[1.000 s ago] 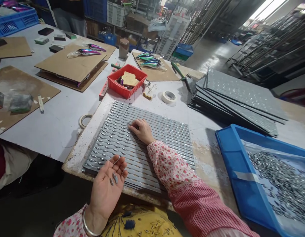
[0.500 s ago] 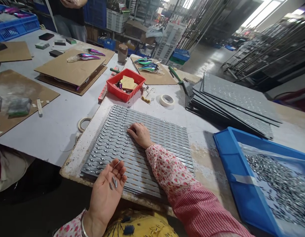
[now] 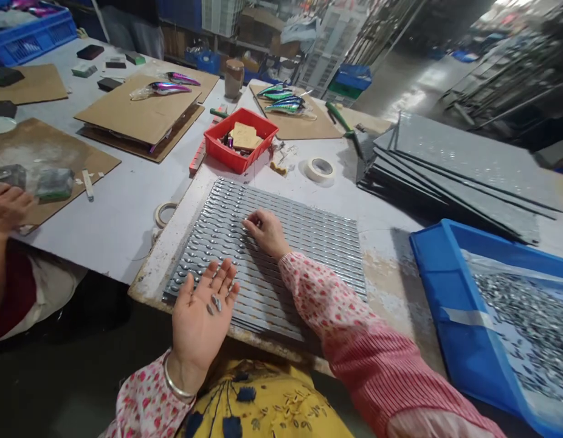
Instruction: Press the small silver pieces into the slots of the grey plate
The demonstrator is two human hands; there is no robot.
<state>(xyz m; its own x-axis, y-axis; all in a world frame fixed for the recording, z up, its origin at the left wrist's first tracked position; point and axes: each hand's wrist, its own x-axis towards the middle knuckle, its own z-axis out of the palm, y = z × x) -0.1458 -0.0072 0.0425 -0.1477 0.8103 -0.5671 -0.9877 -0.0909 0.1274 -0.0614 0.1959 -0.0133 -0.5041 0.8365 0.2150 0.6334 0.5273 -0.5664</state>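
Observation:
My left hand (image 3: 203, 322) is palm up with its fingers stretched and spread, carrying a few small silver leaf-shaped pieces (image 3: 215, 303) on the palm. My right hand (image 3: 267, 232) is over a grey slotted board (image 3: 304, 243), thumb and forefinger pinched near one of its rows. Whatever is between those fingertips is too small to make out. Rows of similar silver pieces (image 3: 190, 255) sit along the left side of the board. To the right, a blue tray (image 3: 450, 310) holds a heap of loose silver pieces (image 3: 532, 328) on plastic film.
A red bin (image 3: 240, 159) and a tape roll (image 3: 320, 170) lie beyond the board. Stacked grey boards (image 3: 464, 164) stand at right rear. Painted fishing lures (image 3: 167, 88) rest on cardboard. At far left, a co-worker's hand (image 3: 8, 210) touches a dark block.
The view has shifted, so the table appears further right and higher. My left fingers have uncurled and spread. A co-worker's hand has come in at the left. My right hand stays over the board.

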